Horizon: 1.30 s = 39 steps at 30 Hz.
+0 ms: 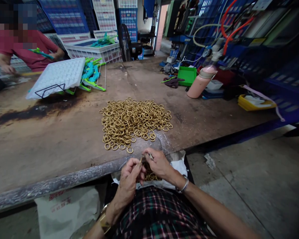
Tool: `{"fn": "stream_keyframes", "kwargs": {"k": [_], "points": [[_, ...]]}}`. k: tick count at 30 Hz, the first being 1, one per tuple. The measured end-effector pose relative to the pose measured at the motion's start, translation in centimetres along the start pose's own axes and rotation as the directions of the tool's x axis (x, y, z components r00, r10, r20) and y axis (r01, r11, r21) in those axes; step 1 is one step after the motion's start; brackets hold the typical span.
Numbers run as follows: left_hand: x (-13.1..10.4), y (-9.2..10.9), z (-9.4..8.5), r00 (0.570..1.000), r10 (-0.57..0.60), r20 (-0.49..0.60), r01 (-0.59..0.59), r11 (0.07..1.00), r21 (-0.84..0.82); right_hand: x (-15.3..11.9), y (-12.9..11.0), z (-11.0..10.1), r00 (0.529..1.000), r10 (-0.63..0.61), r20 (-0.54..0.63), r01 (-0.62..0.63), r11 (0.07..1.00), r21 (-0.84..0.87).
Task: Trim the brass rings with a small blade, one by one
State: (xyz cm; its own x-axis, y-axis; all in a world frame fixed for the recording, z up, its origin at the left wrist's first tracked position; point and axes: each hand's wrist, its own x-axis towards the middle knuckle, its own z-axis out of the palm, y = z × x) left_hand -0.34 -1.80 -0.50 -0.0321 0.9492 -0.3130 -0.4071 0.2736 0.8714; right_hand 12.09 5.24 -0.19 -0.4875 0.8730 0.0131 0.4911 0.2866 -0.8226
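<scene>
A wide pile of brass-coloured rings (129, 118) lies on the brown table (84, 146) in front of me. Near the table's front edge my left hand (132, 172) pinches one ring, held upright between thumb and fingertips. My right hand (157, 162) is closed beside it, around a small metallic object that I cannot make out, its tip close to that ring. Below both hands, more rings (150, 175) lie in a white bag (179, 166) on my lap, partly hidden by my fingers.
A pink bottle (198, 84), a green tray (186, 75) and a yellow tray (255, 102) stand at the right. Across the table at the left sits a person (46, 46) near a white tray (61, 74). A white sack (67, 209) hangs below the front edge.
</scene>
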Motion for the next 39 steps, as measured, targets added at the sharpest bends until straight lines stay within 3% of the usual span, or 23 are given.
{"fn": "stream_keyframes", "kwargs": {"k": [4,10,20,27,31,34,39], "points": [[0.1,-0.1,-0.2,1.000,0.013,-0.011,-0.012,0.999,0.045,-0.8,0.3,0.4,0.983,-0.110,0.146,0.139,0.969,-0.202],[0.1,-0.3,-0.5,0.999,0.040,-0.035,-0.036,0.992,0.120,-1.1,0.2,1.2,0.974,-0.085,0.211,0.162,0.909,-0.383],[0.1,-0.3,-0.4,0.992,0.106,-0.061,-0.089,0.968,0.236,-0.7,-1.0,0.7,0.969,0.014,0.246,0.107,0.876,-0.470],[-0.5,0.6,-0.7,0.997,0.059,-0.053,-0.045,0.969,0.241,-0.2,-1.6,1.2,0.967,0.093,0.236,0.047,0.847,-0.529],[-2.0,1.5,-0.3,0.994,0.023,0.107,-0.052,0.958,0.282,1.2,-1.4,0.7,0.971,0.185,0.154,-0.042,0.760,-0.649],[-2.1,1.5,-0.5,0.986,-0.020,0.165,-0.009,0.985,0.171,2.1,-1.5,0.8,0.983,0.145,0.115,-0.036,0.759,-0.650],[-0.8,1.4,-2.0,0.998,-0.054,0.012,0.055,0.988,-0.144,3.2,-2.2,2.8,0.991,0.107,0.074,-0.037,0.779,-0.625]]}}
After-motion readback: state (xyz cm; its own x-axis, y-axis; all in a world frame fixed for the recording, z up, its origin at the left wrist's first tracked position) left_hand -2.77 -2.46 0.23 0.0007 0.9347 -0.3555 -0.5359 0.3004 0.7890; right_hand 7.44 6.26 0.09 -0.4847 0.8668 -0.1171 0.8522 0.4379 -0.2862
